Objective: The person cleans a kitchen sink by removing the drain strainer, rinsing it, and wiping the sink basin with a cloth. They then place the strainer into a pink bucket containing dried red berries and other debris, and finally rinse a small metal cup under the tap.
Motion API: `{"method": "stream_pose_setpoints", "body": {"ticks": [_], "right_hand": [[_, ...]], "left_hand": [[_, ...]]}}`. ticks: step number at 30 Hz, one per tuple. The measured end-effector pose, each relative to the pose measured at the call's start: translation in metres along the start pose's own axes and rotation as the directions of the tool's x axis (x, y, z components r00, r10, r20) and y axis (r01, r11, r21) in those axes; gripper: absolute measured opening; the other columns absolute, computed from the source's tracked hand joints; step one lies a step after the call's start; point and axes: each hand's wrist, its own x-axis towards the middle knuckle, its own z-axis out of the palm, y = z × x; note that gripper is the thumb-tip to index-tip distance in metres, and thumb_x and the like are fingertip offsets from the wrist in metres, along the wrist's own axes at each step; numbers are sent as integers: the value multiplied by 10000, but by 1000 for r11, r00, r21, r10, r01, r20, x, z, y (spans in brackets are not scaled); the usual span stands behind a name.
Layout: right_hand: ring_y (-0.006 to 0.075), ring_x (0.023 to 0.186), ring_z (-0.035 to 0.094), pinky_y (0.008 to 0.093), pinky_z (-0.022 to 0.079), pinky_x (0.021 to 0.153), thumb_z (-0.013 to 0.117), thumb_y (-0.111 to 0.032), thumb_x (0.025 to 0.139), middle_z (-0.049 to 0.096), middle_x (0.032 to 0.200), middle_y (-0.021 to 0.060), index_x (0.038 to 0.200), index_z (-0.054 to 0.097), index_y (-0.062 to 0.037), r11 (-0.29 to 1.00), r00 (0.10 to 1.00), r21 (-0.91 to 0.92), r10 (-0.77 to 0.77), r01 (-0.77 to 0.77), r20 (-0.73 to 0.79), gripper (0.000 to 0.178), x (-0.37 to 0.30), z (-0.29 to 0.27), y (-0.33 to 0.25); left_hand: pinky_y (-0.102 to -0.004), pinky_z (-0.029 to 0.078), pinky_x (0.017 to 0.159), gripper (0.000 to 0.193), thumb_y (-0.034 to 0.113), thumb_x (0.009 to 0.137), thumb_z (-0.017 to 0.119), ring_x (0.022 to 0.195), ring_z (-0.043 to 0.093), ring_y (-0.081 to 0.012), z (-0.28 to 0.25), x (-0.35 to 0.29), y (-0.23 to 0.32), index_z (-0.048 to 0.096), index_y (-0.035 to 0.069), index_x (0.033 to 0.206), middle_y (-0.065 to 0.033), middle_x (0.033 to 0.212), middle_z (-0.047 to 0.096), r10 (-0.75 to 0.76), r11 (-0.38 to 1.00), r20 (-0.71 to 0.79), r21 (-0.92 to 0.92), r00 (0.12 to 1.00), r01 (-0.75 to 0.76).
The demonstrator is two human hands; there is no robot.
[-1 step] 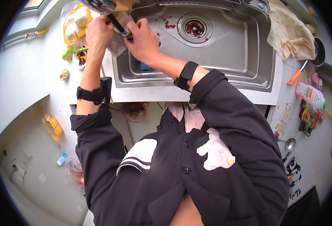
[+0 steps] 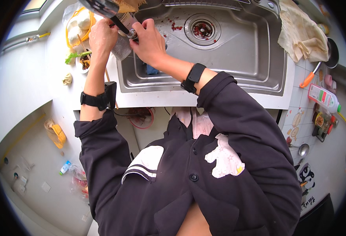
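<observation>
My left hand (image 2: 103,37) is at the sink's far left corner, fingers curled inward, and what they hold is hidden. My right hand (image 2: 149,43) is closed beside it, with thumb and fingers bent toward a silvery textured piece (image 2: 122,48) between the hands. I cannot make out what the right fingers grip. A dark faucet-like bar (image 2: 120,24) with a metal end (image 2: 132,34) crosses in front of the fingers and hides part of them. Behind the hands, a container with a pale label (image 2: 127,19) shows in part.
The steel sink (image 2: 235,70) has red scraps in its drain (image 2: 202,30). At left are a yellow-rimmed basket (image 2: 68,33) of white round items, a green stalk (image 2: 76,55) and a small bowl (image 2: 78,65). At right are a cloth (image 2: 302,35), a pan (image 2: 333,55) and a bottle (image 2: 323,98).
</observation>
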Motion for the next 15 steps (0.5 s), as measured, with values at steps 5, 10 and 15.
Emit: {"method": "stream_pose_setpoints", "body": {"ticks": [5,10,15], "right_hand": [[371,1007,581,484,519,764,775,-132,761,482,1137,128,1128,549,-157,996,994,33,-76,78,-75,431,21,7,12],[361,1032,565,473,530,758,778,-102,751,473,1153,117,1125,545,-179,994,985,48,-93,101,-143,447,34,12,16],[351,1028,568,477,545,702,788,-116,745,468,1156,107,1123,548,-188,991,974,-68,-125,114,-188,453,48,-3,28]], "left_hand": [[-417,529,734,235,320,837,744,841,718,-335,1,-4,-2,766,130,973,-149,871,740,-12,999,20,-50,1000,13],[-413,537,794,259,291,838,760,862,720,-318,-7,-8,-3,770,95,1008,-141,891,749,-72,997,73,-8,995,73],[-423,541,807,247,267,835,773,869,719,-330,-5,-12,3,760,84,1001,-145,882,746,-79,997,116,0,990,80]]}}
